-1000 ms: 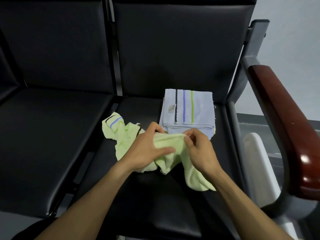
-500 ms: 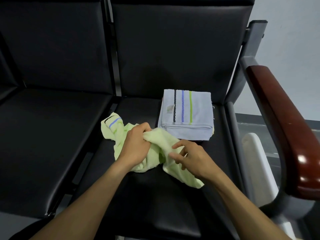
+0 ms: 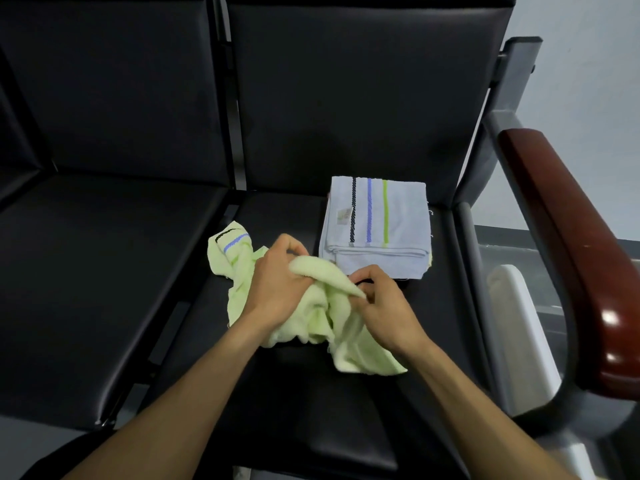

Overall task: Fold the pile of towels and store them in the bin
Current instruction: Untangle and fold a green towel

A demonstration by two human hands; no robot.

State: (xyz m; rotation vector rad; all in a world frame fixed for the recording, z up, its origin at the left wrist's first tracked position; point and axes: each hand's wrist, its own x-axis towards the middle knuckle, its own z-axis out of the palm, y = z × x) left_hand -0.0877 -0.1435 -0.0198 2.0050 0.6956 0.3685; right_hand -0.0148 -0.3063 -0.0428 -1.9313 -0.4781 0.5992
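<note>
I hold the crumpled pale green terry towel (image 3: 311, 306) in both hands on the black padded seat (image 3: 346, 427) of the waiting-room chair. My left hand (image 3: 277, 282) grips a bunched fold near the towel's middle; my right hand (image 3: 384, 299) pinches a pointed flap of the same towel between thumb and fingertips. The towel's striped end (image 3: 230, 242) lies loose to the left, and another corner trails toward me on the right. A folded pale blue towel with black, blue and green stripes (image 3: 377, 226) sits just behind, near the backrest. A white plastic bin (image 3: 519, 323), as I judge it, stands beside the seat under the dark red armrest (image 3: 568, 237). To fold well, I judge I must first find two adjacent corners, one per hand, then spread the cloth flat, align the edges and avoid disturbing the folded towel
</note>
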